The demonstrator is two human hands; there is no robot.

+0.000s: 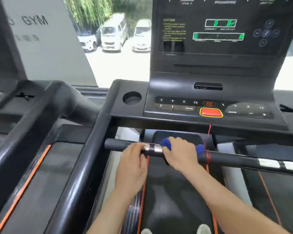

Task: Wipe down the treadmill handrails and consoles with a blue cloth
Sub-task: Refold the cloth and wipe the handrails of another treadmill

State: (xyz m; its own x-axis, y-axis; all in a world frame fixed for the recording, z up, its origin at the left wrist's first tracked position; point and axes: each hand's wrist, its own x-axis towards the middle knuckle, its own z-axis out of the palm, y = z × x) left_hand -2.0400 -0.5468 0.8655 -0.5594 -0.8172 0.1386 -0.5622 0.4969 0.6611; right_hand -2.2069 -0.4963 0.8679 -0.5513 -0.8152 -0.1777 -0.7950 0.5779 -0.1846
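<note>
Two hands sit together on the bar [227, 159]: your right hand [179, 153] clamps the cloth [166, 144] around it, your left hand [134, 161] grips bare bar at 9 o'clock. Console [210, 105] at 12 o'clock and side rail [85, 166] likely remain.

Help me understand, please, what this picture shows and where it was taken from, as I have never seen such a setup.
There is one picture, from a camera worn on a person's head, looking down at their own hands. They stand on a treadmill. The black bar across the front is its handrail. The left hand grips it beside silver plates; the right hand holds a blue cloth against the bar. Above sits the console, with a red button and a round cup holder.
</note>
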